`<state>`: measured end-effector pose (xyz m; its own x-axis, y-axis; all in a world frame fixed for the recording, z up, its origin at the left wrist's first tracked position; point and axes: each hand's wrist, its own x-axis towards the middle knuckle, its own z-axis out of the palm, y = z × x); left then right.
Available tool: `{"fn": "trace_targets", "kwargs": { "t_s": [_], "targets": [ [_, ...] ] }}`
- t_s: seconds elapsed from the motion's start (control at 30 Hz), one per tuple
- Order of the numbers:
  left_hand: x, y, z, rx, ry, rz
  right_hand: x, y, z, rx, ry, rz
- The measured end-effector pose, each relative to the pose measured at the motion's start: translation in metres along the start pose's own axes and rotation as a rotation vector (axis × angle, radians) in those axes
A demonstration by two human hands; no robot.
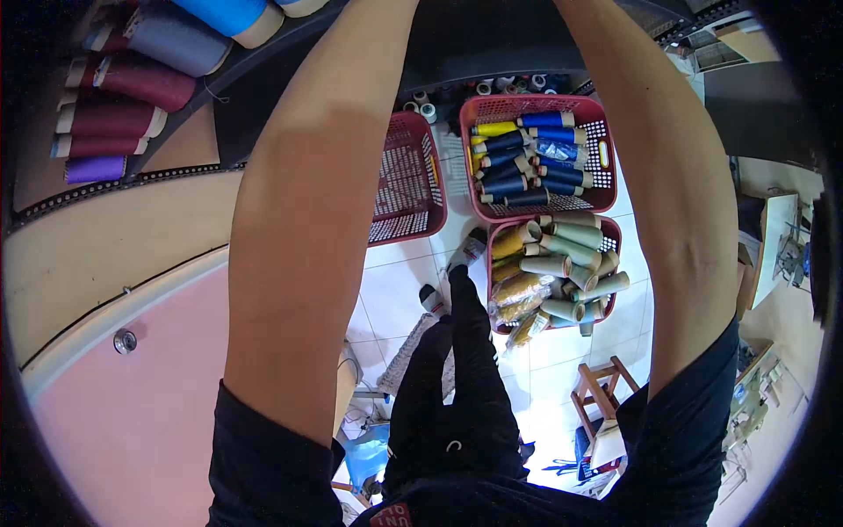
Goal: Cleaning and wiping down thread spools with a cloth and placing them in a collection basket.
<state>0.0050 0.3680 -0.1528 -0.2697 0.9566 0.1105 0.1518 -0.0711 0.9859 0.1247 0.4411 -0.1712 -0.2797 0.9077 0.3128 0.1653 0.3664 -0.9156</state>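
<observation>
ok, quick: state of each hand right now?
Left hand: out of view, cannot be told; left arm extends past the top edge.
Right hand: likewise out of view; right arm also extends past the top.

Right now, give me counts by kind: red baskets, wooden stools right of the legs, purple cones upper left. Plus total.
Baskets: 3
Stool: 1
Purple cone: 1
Total: 5

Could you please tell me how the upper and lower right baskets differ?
The upper right basket holds mostly blue spools; the lower right basket mostly pale green cones and mustard cones. The upper right basket's spools lie in rough rows; the lower right basket's cones are jumbled. Both are red.
</observation>
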Motion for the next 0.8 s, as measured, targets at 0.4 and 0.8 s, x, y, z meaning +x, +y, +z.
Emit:
{"fn": "trace_targets", "kwargs": {
  "t_s": [0.4,0.8],
  "targets": [
    [0.036,-0.043,0.0,0.251,0.265,0.483,0.0,0.001,0.017,-0.052,0.249,-0.174],
    [-0.154,-0.145,0.096,0.505,-0.119,0.486,-0.302,0.143,-0.068,-0.01,0.487,0.477]
  ]
}}
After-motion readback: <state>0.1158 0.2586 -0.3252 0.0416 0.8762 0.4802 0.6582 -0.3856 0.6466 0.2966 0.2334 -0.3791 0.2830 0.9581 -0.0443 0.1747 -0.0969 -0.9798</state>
